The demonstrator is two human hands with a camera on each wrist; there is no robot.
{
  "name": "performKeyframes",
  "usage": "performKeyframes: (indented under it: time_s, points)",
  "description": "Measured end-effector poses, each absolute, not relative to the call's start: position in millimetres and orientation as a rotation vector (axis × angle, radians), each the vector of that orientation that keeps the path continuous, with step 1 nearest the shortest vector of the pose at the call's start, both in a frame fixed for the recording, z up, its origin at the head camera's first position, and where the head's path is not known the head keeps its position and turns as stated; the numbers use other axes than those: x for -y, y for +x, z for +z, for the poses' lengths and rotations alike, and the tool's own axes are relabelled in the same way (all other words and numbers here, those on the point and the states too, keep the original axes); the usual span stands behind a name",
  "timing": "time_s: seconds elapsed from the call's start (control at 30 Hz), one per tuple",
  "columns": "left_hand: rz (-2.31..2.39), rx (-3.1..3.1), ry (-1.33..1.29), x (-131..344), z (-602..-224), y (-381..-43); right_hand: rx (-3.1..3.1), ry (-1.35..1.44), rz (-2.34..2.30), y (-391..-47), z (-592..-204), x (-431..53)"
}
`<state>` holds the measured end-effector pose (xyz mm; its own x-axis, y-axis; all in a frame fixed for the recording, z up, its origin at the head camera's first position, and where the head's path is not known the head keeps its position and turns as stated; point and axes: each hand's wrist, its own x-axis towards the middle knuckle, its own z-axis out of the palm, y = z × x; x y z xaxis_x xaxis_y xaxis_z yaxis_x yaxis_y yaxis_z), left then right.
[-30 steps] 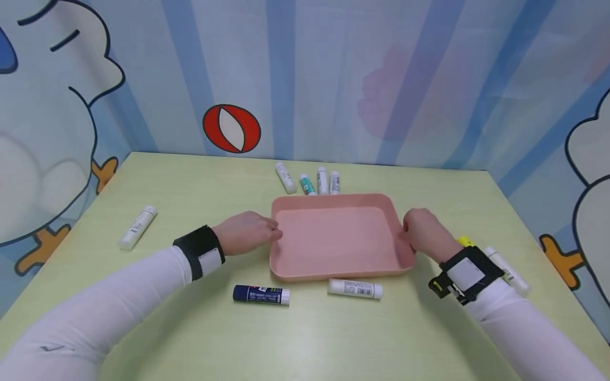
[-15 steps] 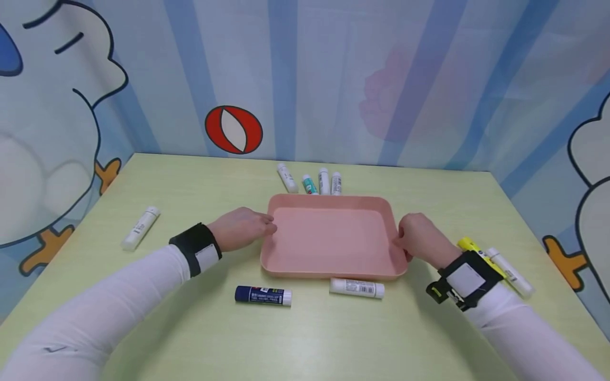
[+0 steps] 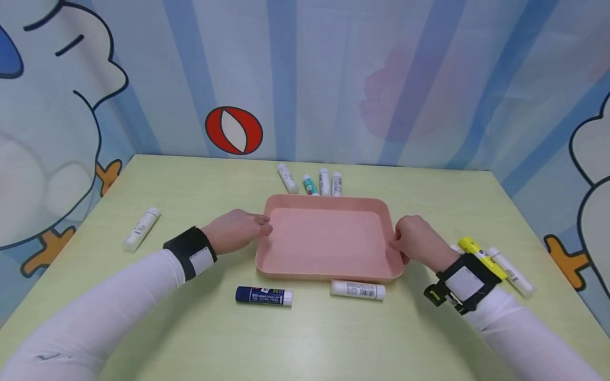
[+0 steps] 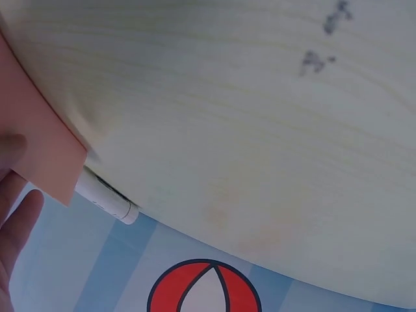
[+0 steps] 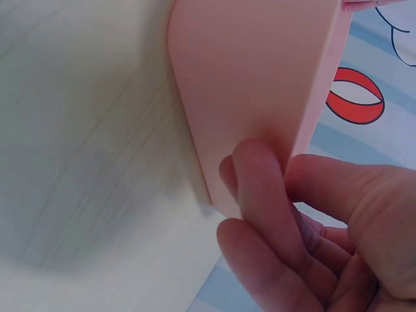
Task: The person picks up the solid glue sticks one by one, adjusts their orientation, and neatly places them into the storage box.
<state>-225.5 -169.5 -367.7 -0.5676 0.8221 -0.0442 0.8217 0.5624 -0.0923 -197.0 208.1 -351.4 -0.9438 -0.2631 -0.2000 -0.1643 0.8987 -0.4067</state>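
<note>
A shallow pink tray (image 3: pixel 329 238) with rounded corners lies bare in the middle of the table. At its left rim my left hand (image 3: pixel 233 231) pinches the wall; the left wrist view catches only fingertips at the tray wall (image 4: pixel 45 143). On the opposite short side, my right hand (image 3: pixel 421 241) holds the rim between thumb and fingers, as the right wrist view shows close up. A white glue stick (image 3: pixel 357 290) lies right at the tray's front edge, and a dark blue glue stick (image 3: pixel 263 296) is left of it.
Behind the tray lie a white glue stick (image 3: pixel 288 179), a teal one (image 3: pixel 310 185) and two more white ones. Another white glue stick (image 3: pixel 142 229) is at far left. By my right wrist are a yellow glue stick (image 3: pixel 481 256) and white ones. A printed curtain (image 3: pixel 324 79) hangs behind.
The tray has slid a little to the left, both hands moving with it on its rims. More of the yellow glue stick shows beside my right wrist.
</note>
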Motion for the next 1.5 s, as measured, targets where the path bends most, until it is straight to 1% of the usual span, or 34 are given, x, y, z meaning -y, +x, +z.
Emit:
performKeyframes:
  time_s: [0.1, 0.2, 0.37, 0.57, 0.7, 0.83, 1.13, 1.5]
  points:
    - [0.126, 2.757, -1.435, 169, -368, -224, -2.815, -0.295, -0.603, -196, -352, -208]
    - [0.027, 2.739, -1.317, 170, -369, -221, -2.804, -0.255, -0.653, -196, -353, -209]
    - [-0.361, 2.82, -0.88, 166, -366, -220, -2.768, -0.19, -0.709, -197, -355, -212]
    - [-0.988, 3.2, -0.325, 158, -362, -230, -2.762, -0.167, -0.719, -197, -357, -212]
    - [-1.239, 3.364, -0.098, 155, -368, -234, -2.75, -0.148, -0.723, -197, -359, -211]
    - [-1.266, 3.393, -0.059, 151, -371, -236, -2.761, -0.153, -0.716, -196, -360, -211]
    - [-1.108, 3.393, -0.074, 145, -373, -235, -2.758, -0.182, -0.718, -196, -358, -210]
    - [-1.088, 3.368, -0.086, 142, -377, -237, -2.76, -0.2, -0.701, -193, -353, -216]
